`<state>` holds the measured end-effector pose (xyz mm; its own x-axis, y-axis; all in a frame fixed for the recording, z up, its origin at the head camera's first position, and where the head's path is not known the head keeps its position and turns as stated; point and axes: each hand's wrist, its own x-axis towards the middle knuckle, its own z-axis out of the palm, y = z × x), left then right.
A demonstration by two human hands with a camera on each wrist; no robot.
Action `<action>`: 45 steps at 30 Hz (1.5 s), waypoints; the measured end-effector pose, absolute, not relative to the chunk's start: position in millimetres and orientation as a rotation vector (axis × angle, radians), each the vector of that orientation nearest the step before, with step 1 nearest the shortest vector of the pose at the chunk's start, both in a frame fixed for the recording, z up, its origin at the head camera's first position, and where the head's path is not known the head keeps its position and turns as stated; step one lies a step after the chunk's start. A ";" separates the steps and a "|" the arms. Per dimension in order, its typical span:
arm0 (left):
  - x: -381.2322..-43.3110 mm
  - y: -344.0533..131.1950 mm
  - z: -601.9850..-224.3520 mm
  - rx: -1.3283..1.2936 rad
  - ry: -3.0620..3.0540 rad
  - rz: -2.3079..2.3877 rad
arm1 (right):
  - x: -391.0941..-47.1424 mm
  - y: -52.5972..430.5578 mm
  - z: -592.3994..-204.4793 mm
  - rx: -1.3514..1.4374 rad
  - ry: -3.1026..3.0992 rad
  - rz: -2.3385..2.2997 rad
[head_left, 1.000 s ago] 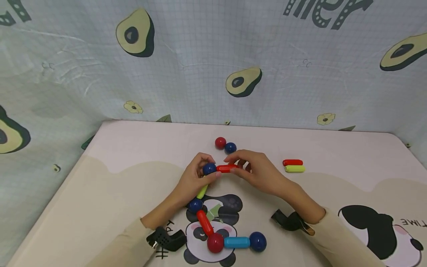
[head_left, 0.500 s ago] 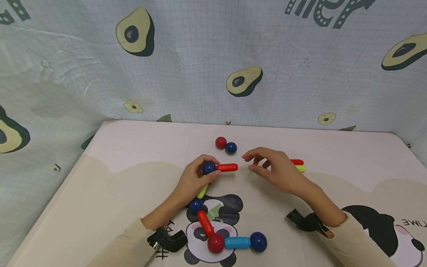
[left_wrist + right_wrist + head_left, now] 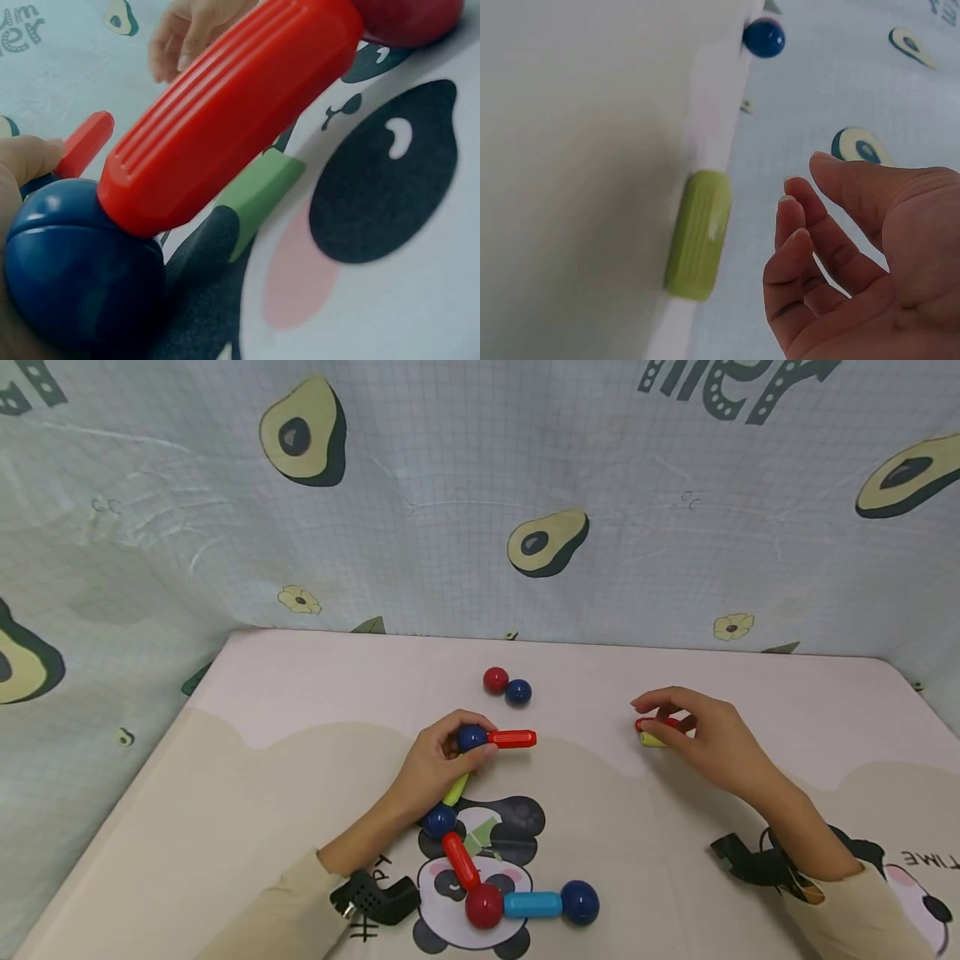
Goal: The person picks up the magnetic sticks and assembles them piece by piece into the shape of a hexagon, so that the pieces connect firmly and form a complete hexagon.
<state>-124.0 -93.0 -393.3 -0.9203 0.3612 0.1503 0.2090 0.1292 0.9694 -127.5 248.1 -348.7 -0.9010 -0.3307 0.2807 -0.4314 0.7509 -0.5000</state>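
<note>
My left hand (image 3: 435, 764) pinches a dark blue ball (image 3: 472, 737) between thumb and fingers. From that ball a red rod (image 3: 513, 739) sticks out to the right. A lime rod (image 3: 454, 791) runs down from it to another blue ball (image 3: 438, 821). The chain continues through a red rod (image 3: 460, 860), a red ball (image 3: 484, 906), a light blue rod (image 3: 533, 905) and an end blue ball (image 3: 580, 902). My right hand (image 3: 708, 739) hovers over a loose red rod (image 3: 642, 724) and a loose lime rod (image 3: 699, 236), fingers loosely bent, holding nothing in the right wrist view.
A loose red ball (image 3: 496, 680) and a blue ball (image 3: 518, 692) sit together beyond my left hand. The table mat (image 3: 247, 827) carries printed pandas. An avocado-patterned curtain (image 3: 435, 460) hangs behind the table's far edge.
My right hand has let go of the red rod on the chain and moved right, over the loose rods. My left hand keeps its hold on the blue ball.
</note>
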 end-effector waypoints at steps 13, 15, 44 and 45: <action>-122.5 -93.9 -393.4 0.586 2.243 1.931 | -122.1 274.5 -359.4 0.551 -2.764 0.816; -122.6 -94.2 -393.5 0.589 2.240 1.934 | -122.3 275.3 -359.0 0.554 -2.756 0.817; -123.8 -93.2 -393.7 0.654 2.214 1.943 | -174.1 160.5 -363.5 0.830 -2.797 1.150; -123.9 -93.5 -393.5 0.654 2.213 1.943 | -175.6 158.2 -364.2 0.852 -2.797 1.147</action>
<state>-123.9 -93.5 -393.5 -0.8986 0.3972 0.1867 0.2366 0.0801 0.9683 -175.6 158.2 -364.2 -0.8529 -0.4827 0.1987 -0.4832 0.5861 -0.6504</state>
